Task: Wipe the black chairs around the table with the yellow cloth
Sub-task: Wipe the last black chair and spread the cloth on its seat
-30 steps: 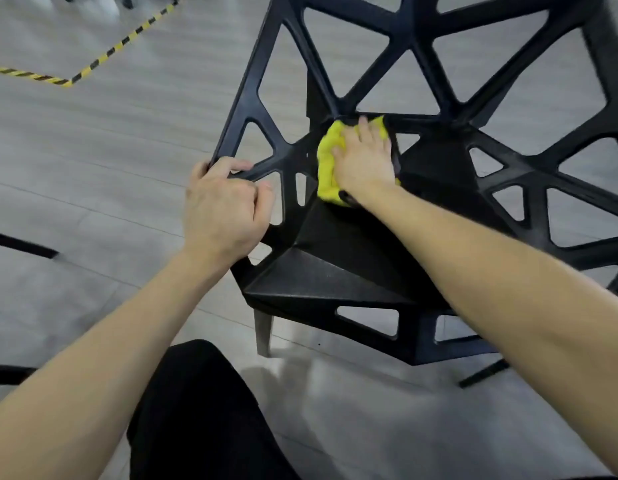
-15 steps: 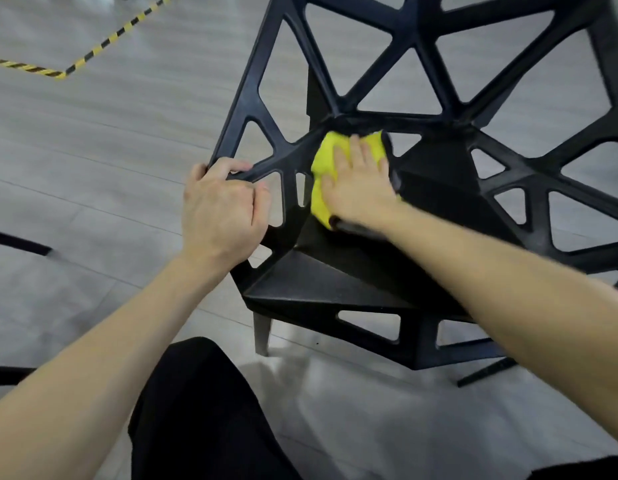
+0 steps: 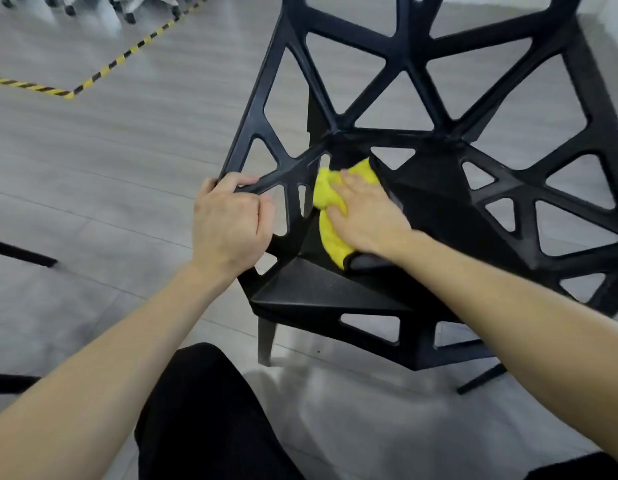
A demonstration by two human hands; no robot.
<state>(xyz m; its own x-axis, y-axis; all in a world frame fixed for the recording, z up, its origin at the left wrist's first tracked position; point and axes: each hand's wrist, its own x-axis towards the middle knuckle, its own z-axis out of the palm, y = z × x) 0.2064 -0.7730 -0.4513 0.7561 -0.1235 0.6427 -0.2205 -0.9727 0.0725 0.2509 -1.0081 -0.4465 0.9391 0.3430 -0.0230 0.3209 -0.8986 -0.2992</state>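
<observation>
I see my left hand point(image 3: 228, 226) clenched round the black chair point(image 3: 435, 209)'s side strut, while my right hand point(image 3: 366, 213) presses flat on the yellow cloth point(image 3: 326, 199), bunched in the chair's seat hollow, near that strut

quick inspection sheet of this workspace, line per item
surface: grey plank floor; no table seen
job's things: black chair upright, open triangle lattice; yellow cloth on its seat near the back
clutter: nothing seen
grippers: left hand grips the chair's left frame bar; right hand presses flat on the cloth
cables: nothing seen
surroundings: yellow-black floor tape; caster wheels at the top edge; dark legs at the left edge; person's black-clothed knee below
</observation>
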